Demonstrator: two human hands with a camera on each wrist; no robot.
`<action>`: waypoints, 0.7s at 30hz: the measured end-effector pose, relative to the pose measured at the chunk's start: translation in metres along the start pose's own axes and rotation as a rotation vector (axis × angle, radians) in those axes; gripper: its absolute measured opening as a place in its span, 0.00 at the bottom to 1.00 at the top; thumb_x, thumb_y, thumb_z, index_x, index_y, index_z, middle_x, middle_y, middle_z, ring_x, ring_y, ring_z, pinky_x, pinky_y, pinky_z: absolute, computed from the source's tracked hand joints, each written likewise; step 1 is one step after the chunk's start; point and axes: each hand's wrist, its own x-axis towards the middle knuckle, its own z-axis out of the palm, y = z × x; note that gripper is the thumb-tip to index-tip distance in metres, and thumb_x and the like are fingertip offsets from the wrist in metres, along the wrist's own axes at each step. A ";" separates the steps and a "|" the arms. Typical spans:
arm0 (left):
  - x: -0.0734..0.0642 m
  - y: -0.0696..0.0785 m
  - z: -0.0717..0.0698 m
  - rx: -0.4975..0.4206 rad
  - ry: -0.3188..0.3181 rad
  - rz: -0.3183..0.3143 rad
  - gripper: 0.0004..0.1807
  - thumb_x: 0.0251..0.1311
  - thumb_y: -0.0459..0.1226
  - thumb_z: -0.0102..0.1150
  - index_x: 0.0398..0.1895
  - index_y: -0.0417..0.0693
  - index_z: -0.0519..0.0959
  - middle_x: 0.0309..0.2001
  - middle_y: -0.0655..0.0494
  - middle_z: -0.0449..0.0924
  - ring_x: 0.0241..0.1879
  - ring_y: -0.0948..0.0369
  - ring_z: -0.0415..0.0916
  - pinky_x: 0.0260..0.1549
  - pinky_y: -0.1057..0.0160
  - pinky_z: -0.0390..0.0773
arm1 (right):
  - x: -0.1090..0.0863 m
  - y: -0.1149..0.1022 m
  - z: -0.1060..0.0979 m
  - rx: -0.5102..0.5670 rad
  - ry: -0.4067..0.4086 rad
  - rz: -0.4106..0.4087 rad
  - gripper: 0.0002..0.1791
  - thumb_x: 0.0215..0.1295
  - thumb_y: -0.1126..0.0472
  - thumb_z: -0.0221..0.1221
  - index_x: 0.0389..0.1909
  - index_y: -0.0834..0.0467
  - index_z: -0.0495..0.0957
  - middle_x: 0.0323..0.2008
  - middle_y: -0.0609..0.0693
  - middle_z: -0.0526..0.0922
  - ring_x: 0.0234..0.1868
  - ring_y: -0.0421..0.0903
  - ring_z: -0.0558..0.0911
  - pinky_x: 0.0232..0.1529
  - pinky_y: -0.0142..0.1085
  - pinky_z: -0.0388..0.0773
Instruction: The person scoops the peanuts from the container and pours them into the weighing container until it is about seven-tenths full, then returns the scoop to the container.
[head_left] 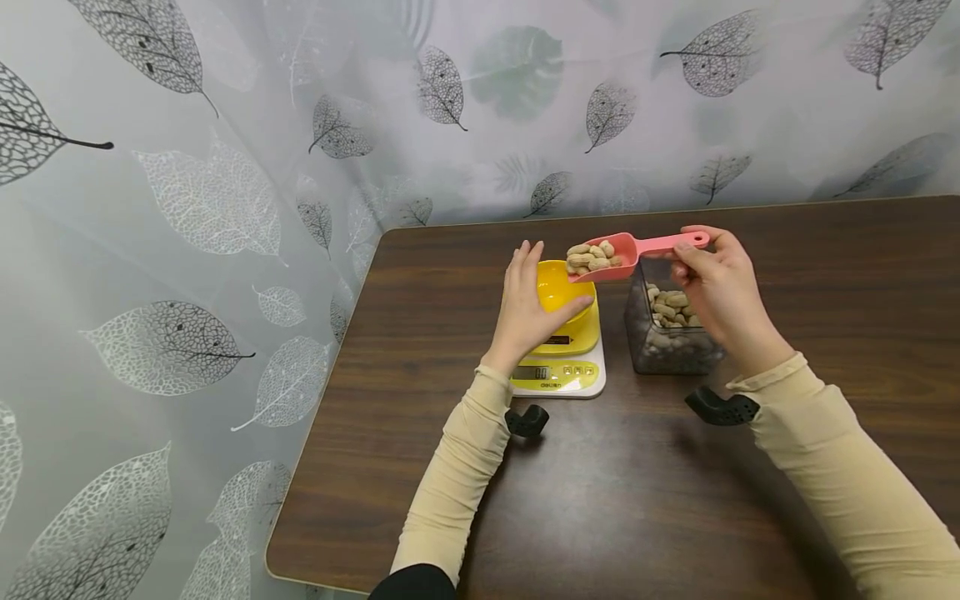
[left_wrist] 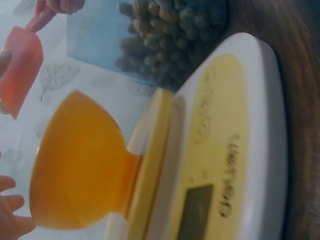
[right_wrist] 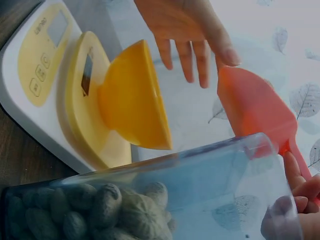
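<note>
My right hand point(head_left: 718, 279) grips the handle of a pink scoop point(head_left: 626, 258) loaded with unshelled peanuts point(head_left: 592, 257). The scoop's front lip overlaps the rim of a yellow bowl point(head_left: 555, 287) in the head view; the right wrist view shows it raised above the bowl. That bowl sits on a yellow and white kitchen scale point(head_left: 558, 379) whose display reads 0.0. Beside the bowl, my left hand point(head_left: 525, 308) has its fingers spread, the thumb reaching across toward the scoop's lip. In the right wrist view the left thumb is right at the scoop's edge.
A clear plastic container point(head_left: 667, 354) partly filled with peanuts stands right of the scale, below my right hand. Everything rests on a dark wooden table point(head_left: 615, 500). Behind and to the left hangs a leaf-patterned curtain point(head_left: 247, 317). A black wrist device point(head_left: 722, 406) sticks out from each sleeve.
</note>
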 end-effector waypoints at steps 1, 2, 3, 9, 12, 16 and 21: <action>-0.001 -0.002 0.000 -0.001 -0.005 -0.012 0.52 0.47 0.57 0.65 0.73 0.55 0.49 0.75 0.55 0.42 0.74 0.53 0.40 0.69 0.44 0.52 | 0.000 0.001 0.000 -0.017 0.006 0.005 0.16 0.65 0.67 0.53 0.48 0.61 0.57 0.34 0.50 0.70 0.28 0.40 0.63 0.27 0.27 0.63; -0.002 -0.004 0.001 -0.001 -0.011 -0.024 0.53 0.47 0.57 0.65 0.73 0.55 0.49 0.75 0.54 0.41 0.74 0.52 0.41 0.68 0.44 0.53 | 0.001 0.002 0.000 -0.033 0.010 0.011 0.16 0.65 0.67 0.53 0.47 0.61 0.57 0.34 0.50 0.71 0.28 0.40 0.63 0.27 0.27 0.63; -0.002 -0.005 0.002 -0.001 -0.018 -0.037 0.53 0.46 0.57 0.65 0.73 0.55 0.48 0.75 0.54 0.41 0.74 0.52 0.41 0.68 0.44 0.55 | 0.001 0.002 0.000 -0.050 0.012 0.016 0.16 0.65 0.66 0.53 0.47 0.60 0.57 0.34 0.50 0.70 0.28 0.40 0.63 0.27 0.27 0.63; -0.006 -0.013 0.005 0.007 -0.048 -0.098 0.57 0.44 0.59 0.66 0.74 0.56 0.44 0.75 0.52 0.38 0.73 0.51 0.42 0.67 0.45 0.59 | 0.002 0.002 0.001 -0.155 0.015 0.064 0.15 0.67 0.64 0.51 0.48 0.58 0.56 0.36 0.49 0.68 0.28 0.39 0.63 0.29 0.27 0.61; -0.007 -0.015 0.006 0.022 -0.056 -0.104 0.59 0.43 0.59 0.67 0.74 0.56 0.43 0.75 0.50 0.37 0.73 0.50 0.42 0.66 0.45 0.60 | 0.002 0.002 0.001 -0.225 0.032 0.085 0.15 0.67 0.62 0.50 0.48 0.57 0.56 0.36 0.48 0.67 0.28 0.38 0.64 0.30 0.28 0.60; -0.008 -0.016 0.008 0.039 -0.070 -0.116 0.60 0.42 0.59 0.67 0.74 0.57 0.42 0.75 0.49 0.35 0.73 0.49 0.41 0.65 0.44 0.61 | 0.003 0.003 0.001 -0.284 0.045 0.103 0.15 0.67 0.61 0.51 0.49 0.56 0.56 0.36 0.47 0.67 0.28 0.38 0.64 0.30 0.28 0.60; -0.008 -0.018 0.008 0.056 -0.089 -0.133 0.60 0.43 0.59 0.67 0.74 0.55 0.41 0.75 0.48 0.36 0.73 0.48 0.41 0.65 0.44 0.60 | 0.003 0.004 0.001 -0.307 0.053 0.122 0.14 0.68 0.61 0.50 0.48 0.55 0.57 0.34 0.46 0.69 0.27 0.37 0.65 0.30 0.29 0.60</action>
